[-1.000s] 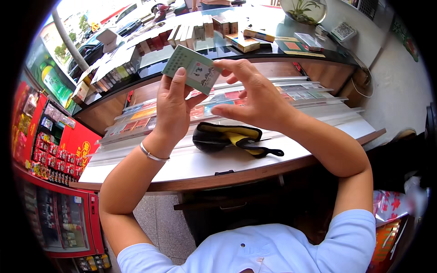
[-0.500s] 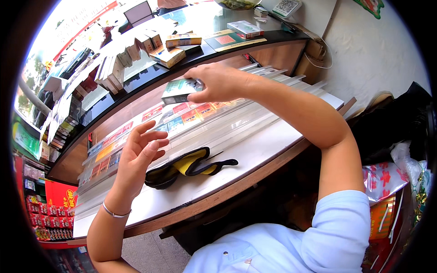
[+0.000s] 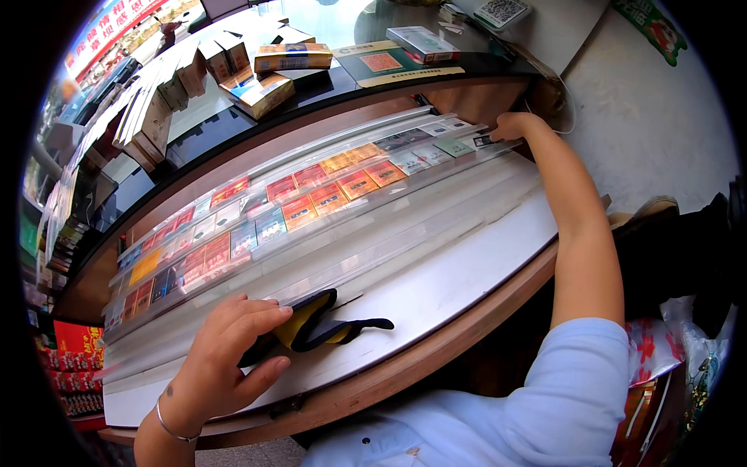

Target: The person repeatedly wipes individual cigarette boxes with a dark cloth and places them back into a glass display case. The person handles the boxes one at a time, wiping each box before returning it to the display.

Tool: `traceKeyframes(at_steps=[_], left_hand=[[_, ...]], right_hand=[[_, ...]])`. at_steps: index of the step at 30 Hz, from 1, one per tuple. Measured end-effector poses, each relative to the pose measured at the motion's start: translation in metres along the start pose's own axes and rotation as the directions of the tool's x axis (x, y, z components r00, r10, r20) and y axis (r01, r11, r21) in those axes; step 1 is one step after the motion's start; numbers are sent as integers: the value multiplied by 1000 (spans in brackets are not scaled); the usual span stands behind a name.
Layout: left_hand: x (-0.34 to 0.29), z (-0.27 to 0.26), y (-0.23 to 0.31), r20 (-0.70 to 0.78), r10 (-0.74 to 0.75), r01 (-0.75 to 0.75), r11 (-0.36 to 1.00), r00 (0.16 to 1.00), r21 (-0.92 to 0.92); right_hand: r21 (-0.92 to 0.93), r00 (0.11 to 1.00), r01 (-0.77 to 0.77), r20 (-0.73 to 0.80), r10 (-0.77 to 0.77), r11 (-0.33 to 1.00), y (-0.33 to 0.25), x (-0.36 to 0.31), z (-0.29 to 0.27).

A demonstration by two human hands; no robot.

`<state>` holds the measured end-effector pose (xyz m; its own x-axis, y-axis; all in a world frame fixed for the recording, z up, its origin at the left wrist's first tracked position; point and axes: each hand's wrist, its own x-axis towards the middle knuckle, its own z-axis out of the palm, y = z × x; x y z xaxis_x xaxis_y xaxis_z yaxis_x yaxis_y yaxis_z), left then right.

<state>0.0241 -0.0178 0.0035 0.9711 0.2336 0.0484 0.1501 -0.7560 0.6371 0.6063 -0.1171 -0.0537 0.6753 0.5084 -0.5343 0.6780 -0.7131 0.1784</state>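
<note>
My right hand (image 3: 517,126) reaches to the far right end of the display tray. Its fingers are closed at the edge of a small dark and white cigarette pack (image 3: 483,142) in the row; the fingertips are partly hidden. Just left of it lies a green cigarette pack (image 3: 454,147). Rows of red, orange and blue cigarette packs (image 3: 298,212) lie between clear plastic rails (image 3: 373,233). My left hand (image 3: 233,350) is open, thumb apart, over the left part of a black and yellow cloth item (image 3: 311,323). Whether it touches the cloth, I cannot tell.
Beyond the tray runs a dark-edged glass counter (image 3: 327,93) bearing yellow boxes (image 3: 292,57), a white-green box (image 3: 422,43) and upright cartons (image 3: 148,124). A wooden edge (image 3: 436,342) borders the white board at my side. Plastic bags (image 3: 657,350) lie at the right.
My right hand has moved right and away to the tray's end; the green-white box is no longer raised over the rows. My left hand has come lower and nearer, over the cloth item.
</note>
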Motion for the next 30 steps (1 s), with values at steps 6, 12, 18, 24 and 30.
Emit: traceKeyframes(at_steps=[6,12,18,24,30], left_hand=[[2,-1,-2,26,41,-42,999,999,11],[7,-3,3,94,60,-59,998,994,-13],[3,-1,4,139,45,-44,999,989,-11],[-6,11,-13,146,172,-164,984,974,-66],[-16,15,-14,160,182,-173,982,970,-72]], right_hand=[[-5,983,152,-101,-151,988,-9,45,34],[-149,985,155,-59,-165,977,20,63,28],[-260,973,43,-207,-99,965,31,68,12],[119,906,408,-174,-386,905,29,73,22],[166,887,455,-3,-461,875,13,102,35]])
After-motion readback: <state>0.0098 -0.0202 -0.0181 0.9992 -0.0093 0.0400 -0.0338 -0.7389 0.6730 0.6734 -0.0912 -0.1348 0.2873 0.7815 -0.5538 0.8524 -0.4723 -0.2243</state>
